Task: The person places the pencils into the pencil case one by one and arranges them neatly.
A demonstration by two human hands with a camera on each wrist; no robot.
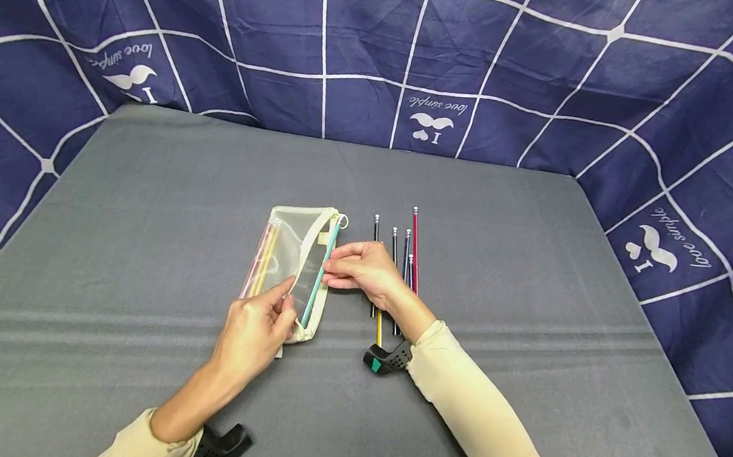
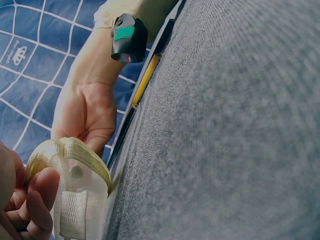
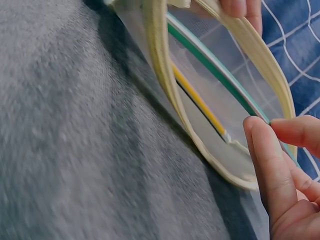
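A see-through mesh pencil case (image 1: 295,232) with cream edging lies on the grey surface, its zip side gaping. My left hand (image 1: 255,328) pinches the cream edge of the opening near its front end. My right hand (image 1: 365,269) pinches a teal pencil (image 1: 317,290) between thumb and fingers. In the right wrist view this green-striped pencil (image 3: 215,67) slants within the opening, above a yellow pencil (image 3: 197,100) inside the case. Pink and yellow pencils (image 1: 266,255) show through the mesh along the far-left side. The left wrist view shows the cream zip edge (image 2: 87,160) beside my left fingers.
Several loose pencils lie just right of the case, partly under my right forearm: a red pencil (image 1: 416,241), dark ones and a yellow one (image 1: 379,328). The grey surface (image 1: 138,234) meets a blue checked curtain (image 1: 372,43) at the back and sides.
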